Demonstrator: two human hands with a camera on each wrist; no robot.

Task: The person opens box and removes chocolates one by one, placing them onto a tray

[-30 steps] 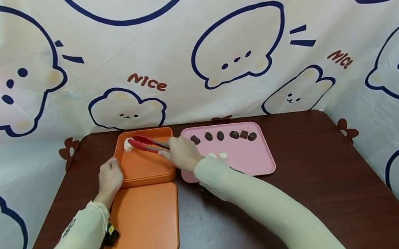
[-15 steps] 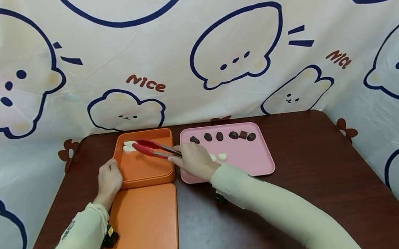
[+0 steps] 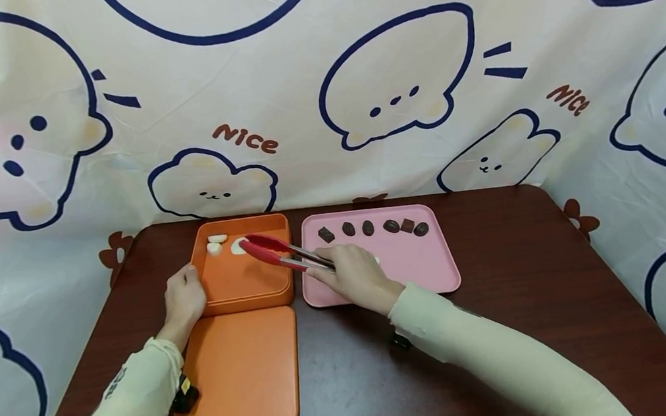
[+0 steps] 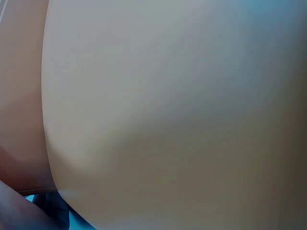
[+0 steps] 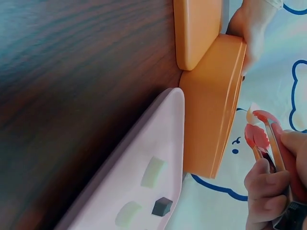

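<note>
My right hand grips red-tipped tongs, reaching left over the orange box. At the tongs' tips is a white piece, also seen beside the red tips in the right wrist view. Two more white pieces lie in the box's far left corner. My left hand holds the box's left side at the rim. Just in front of the box lies a flat orange lid; a smooth pale surface fills most of the left wrist view.
Right of the box, a pink tray carries a row of several dark chocolates along its far side. Two white pieces lie on the tray, mostly hidden behind my right hand in the head view. A patterned cloth stands behind the brown table.
My right hand and the tongs have drawn back to the right, with a white piece at the tips coming away from the other two. My left hand stays on the box.
</note>
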